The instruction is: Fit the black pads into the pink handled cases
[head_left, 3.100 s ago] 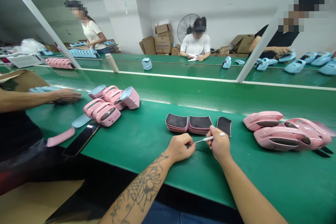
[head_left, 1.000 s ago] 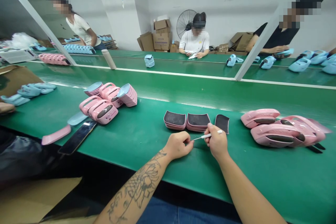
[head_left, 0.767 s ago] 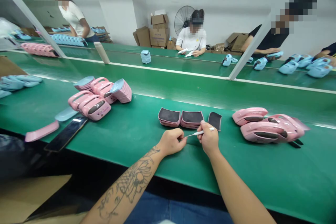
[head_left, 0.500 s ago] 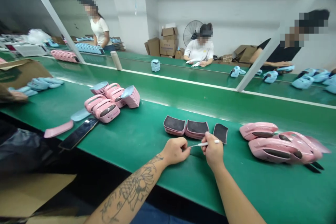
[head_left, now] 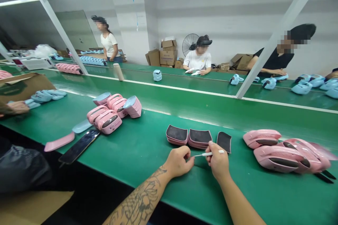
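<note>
Between the thumb and fingers of my right hand (head_left: pixel 218 161) is a slim white-handled tool (head_left: pixel 210 153) with a thin metal tip that points left. My left hand (head_left: pixel 180 162) is curled with thumb and forefinger close together at that tip; whether it holds anything small I cannot make out. Just beyond my hands stand two stacks of curved pink pieces with black tops, a left stack (head_left: pixel 176 135) and a right stack (head_left: pixel 200 138). A single black-faced piece (head_left: pixel 224 142) lies to their right, behind my right hand.
Pink handled housings (head_left: pixel 280 158) lie at the right, with dark strips beside them. More pink housings (head_left: pixel 108 121), a stack of curved pieces (head_left: pixel 134 107) and a phone (head_left: pixel 80 146) are at the left. A white rail (head_left: pixel 169 86) crosses behind; co-workers sit and stand beyond it.
The camera has tilted up a little, so the scene sits lower in view. My hands keep nearly the same pose over the table, the tool tip still by my left fingertips.
</note>
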`<state>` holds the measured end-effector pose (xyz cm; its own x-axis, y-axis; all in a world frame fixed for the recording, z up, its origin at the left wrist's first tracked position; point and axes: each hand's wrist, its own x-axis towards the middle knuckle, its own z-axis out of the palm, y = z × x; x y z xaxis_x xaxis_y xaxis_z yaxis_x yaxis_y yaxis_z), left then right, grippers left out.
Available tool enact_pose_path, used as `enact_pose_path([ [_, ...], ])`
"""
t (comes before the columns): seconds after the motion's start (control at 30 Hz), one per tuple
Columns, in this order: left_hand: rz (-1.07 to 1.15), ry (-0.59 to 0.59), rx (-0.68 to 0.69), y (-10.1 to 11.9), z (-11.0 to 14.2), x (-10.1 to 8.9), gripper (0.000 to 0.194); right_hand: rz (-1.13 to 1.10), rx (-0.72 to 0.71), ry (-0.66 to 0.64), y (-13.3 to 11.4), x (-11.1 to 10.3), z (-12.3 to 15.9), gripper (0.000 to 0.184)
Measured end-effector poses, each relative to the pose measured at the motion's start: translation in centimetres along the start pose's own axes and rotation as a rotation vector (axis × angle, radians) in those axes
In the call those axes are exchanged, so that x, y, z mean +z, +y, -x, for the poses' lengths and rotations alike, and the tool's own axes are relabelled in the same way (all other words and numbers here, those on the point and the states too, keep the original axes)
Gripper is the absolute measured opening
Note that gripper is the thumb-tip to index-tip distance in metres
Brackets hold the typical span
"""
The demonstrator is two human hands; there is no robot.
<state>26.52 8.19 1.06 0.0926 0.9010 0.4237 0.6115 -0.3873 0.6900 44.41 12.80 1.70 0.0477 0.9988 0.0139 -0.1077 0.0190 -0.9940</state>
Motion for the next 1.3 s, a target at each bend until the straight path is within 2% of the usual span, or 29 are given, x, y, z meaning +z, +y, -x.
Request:
enact_pose_path([
  [0.7, 0.008, -0.01, 0.017, -0.46, -0.01, 0.46, 0.021, -0.014, 0.001, 0.028, 0.01, -0.06, -0.02, 0.05],
  [0.97, 0.046, -0.044, -0.009, 0.15, -0.19, -0.08, 0.003, -0.061, 0.022, 0.065, 0.24, -0.5, -0.35, 0.047],
  [1.3, 0.084, -0.061, 0.004, 0.16, -0.19, -0.31, 0.006, -0.079, 0.02, 0.062, 0.17, -0.51, -0.36, 0.047],
])
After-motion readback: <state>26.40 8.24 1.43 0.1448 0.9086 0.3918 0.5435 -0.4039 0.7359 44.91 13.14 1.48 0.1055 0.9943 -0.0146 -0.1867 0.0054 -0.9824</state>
